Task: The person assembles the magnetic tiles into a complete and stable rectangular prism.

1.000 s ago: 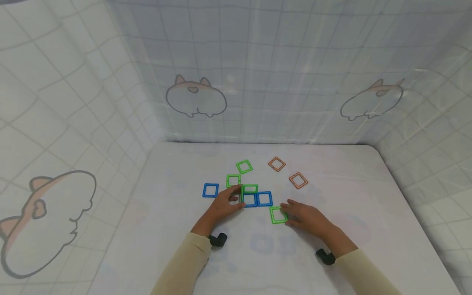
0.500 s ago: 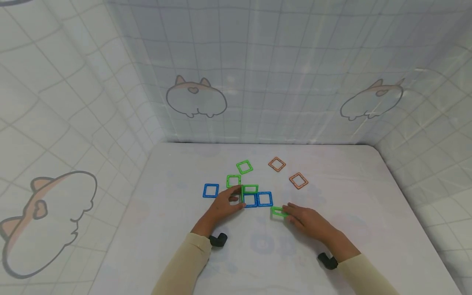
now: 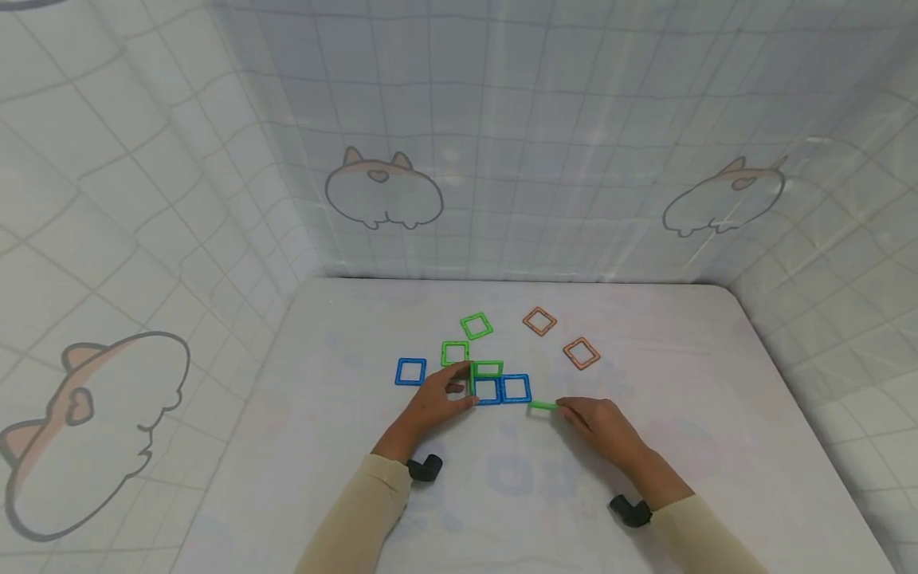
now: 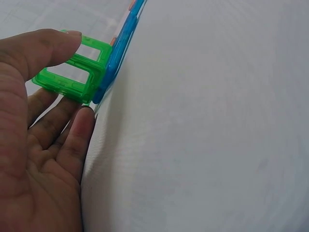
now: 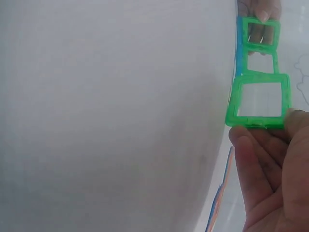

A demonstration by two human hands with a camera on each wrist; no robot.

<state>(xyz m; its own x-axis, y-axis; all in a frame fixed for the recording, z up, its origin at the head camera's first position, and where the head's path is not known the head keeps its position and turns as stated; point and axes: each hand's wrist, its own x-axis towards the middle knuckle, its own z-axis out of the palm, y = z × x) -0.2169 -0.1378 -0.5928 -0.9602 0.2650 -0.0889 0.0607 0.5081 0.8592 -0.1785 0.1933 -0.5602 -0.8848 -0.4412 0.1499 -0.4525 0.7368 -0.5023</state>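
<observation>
Fingers [image 5: 263,159] of right hand [image 3: 602,426] pinching green square [image 3: 543,406] | upright on edge, long edge left-right | beside blue squares [image 3: 502,389]

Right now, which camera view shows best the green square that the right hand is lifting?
The right wrist view: the green square fills the frame upright, thumb at its lower edge. The head view shows it only edge-on, a thin green line beside the right hand. The left wrist view does not show it.

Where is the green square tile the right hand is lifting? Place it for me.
In the head view the green square tile is tipped on edge, right of center on the table, pinched by the right hand, just right of the two joined blue tiles.
</observation>
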